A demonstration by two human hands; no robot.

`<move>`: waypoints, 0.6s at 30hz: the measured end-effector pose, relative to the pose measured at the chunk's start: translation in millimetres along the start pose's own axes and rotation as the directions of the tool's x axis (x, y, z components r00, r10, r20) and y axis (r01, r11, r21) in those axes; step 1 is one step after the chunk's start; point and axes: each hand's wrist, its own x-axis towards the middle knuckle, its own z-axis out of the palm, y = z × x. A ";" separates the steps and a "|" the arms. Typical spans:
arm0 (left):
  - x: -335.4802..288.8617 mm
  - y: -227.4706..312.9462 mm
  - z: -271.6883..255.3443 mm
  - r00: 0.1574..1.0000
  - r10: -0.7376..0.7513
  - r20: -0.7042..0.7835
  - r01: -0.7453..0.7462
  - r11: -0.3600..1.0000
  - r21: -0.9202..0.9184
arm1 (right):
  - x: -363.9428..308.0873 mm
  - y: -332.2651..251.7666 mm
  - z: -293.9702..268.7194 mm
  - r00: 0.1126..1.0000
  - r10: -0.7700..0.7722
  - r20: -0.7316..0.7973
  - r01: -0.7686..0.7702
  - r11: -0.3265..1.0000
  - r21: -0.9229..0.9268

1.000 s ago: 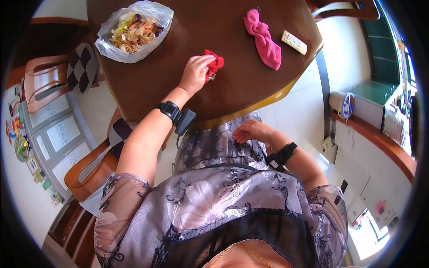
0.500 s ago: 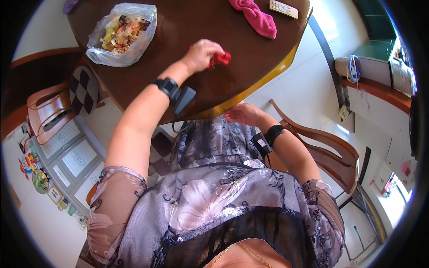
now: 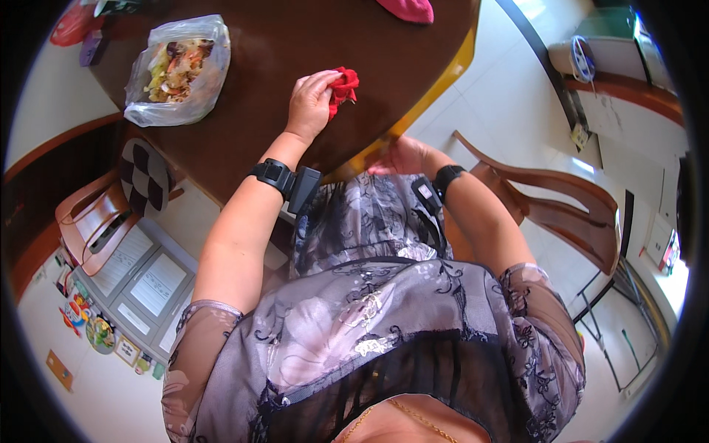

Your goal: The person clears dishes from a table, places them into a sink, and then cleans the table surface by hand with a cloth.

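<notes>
My left hand is closed on a bunched red cloth at the near part of the dark brown table. Small bits show at the cloth's lower edge, too small to name. Just off the table's near right edge, my right hand is held low with fingers stretched toward the left and nothing visible in it. Farther left on the tabletop sits an open clear plastic bag with mixed food scraps inside.
A bright pink cloth item lies at the far edge of view. A purple box and a red bag are at far left. Wooden chairs stand right and left.
The view has shifted, and the remote control has left the picture. My left hand has turned with the red cloth, which looks more bunched. My right hand has come closer to the table edge.
</notes>
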 end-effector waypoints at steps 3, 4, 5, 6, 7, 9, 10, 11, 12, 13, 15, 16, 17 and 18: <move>-5.2 16.7 17.2 0.997 0.029 0.077 -0.028 1.000 -0.015 | -0.6 -8.7 -7.1 1.000 0.013 -0.006 -0.013 1.000 -0.025; -8.3 21.9 24.3 0.995 0.041 0.092 -0.039 0.999 -0.018 | -2.2 -10.9 -10.7 1.000 -0.002 0.005 0.002 1.000 -0.027; -9.3 26.8 30.6 0.993 0.057 0.106 -0.055 0.998 -0.019 | -2.5 -14.8 -15.4 1.000 -0.021 0.017 0.021 0.999 -0.031; -10.9 31.6 36.6 0.990 0.073 0.119 -0.071 0.997 -0.020 | -2.3 -17.5 -21.5 0.999 -0.019 0.028 0.019 1.000 -0.016; -12.5 35.8 42.0 0.988 0.081 0.134 -0.078 0.997 -0.027 | -4.8 -20.8 -23.1 0.998 -0.053 0.039 0.053 0.999 -0.007; -17.2 44.2 52.2 0.982 0.097 0.162 -0.092 0.995 -0.042 | -11.0 -25.4 -26.1 0.991 -0.120 0.057 0.120 0.993 0.011; -17.8 48.7 54.0 0.980 0.098 0.173 -0.089 0.994 -0.055 | -18.0 -27.6 -17.1 0.987 -0.162 0.004 0.162 0.986 0.024; -18.7 51.6 57.0 0.977 0.111 0.183 -0.103 0.993 -0.053 | -19.1 -28.1 -16.4 0.984 -0.178 -0.003 0.178 0.984 0.021; -19.9 53.9 60.5 0.974 0.124 0.191 -0.116 0.992 -0.050 | -20.3 -28.6 -16.1 0.981 -0.192 -0.010 0.193 0.981 0.017; -20.4 57.1 62.2 0.971 0.136 0.199 -0.130 0.990 -0.045 | -20.8 -29.5 -15.7 0.978 -0.207 -0.015 0.207 0.978 0.012; -21.6 67.1 68.3 0.962 0.172 0.214 -0.160 0.984 -0.073 | -17.0 -29.8 -30.0 0.967 -0.214 0.137 0.207 0.976 0.067; -24.6 69.4 72.8 0.956 0.196 0.221 -0.184 0.980 -0.073 | -16.3 -28.9 -32.0 0.947 -0.243 0.208 0.229 0.969 0.093; -28.2 70.8 77.5 0.949 0.219 0.227 -0.208 0.975 -0.072 | -14.9 -27.6 -34.5 0.921 -0.272 0.278 0.248 0.961 0.120; -33.9 69.9 83.6 0.926 0.278 0.256 -0.284 0.959 -0.012 | -10.0 -24.3 -40.0 0.917 -0.322 0.235 0.306 0.946 0.103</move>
